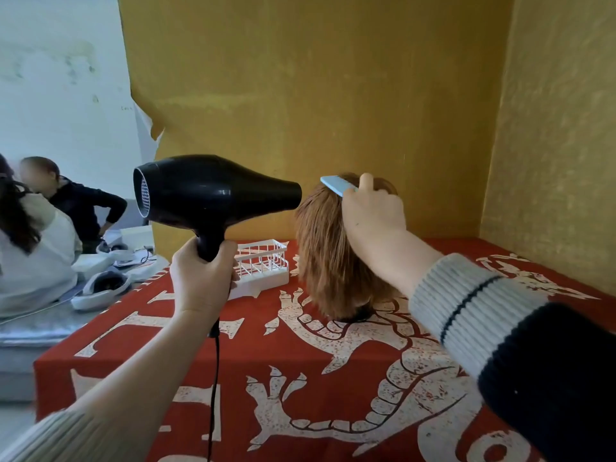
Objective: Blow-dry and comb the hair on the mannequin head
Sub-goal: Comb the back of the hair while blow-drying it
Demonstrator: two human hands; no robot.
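Two hands are at work, both raised over the table. The left hand [201, 278] is wrapped around the handle of a black dryer [213, 191], fingers curled tight on the grip, with the cord [215, 378] hanging straight down from below the fist. The dryer's nozzle points right, toward the other hand, and stops just short of the hair. The right hand [373, 215] pinches a light blue comb [338, 185] at the crown of the mannequin head [330, 248], index finger stretched up along the comb's spine and the rest of the fingers folded under it (the teeth are hidden in the hair, so how deep they sit cannot be told). The head's reddish-brown hair hangs straight down below the right hand and wrist, reaching nearly to the cloth. The head stands upright on a red tablecloth [300, 388] printed with a white dragon pattern. Between the two hands, behind the left fist, lies a white wire basket [263, 265] on the cloth. Beyond both hands rises a yellow wall [316, 95]. Far left of the left hand, two people [50, 228] sit beside a grey surface with white objects on it.
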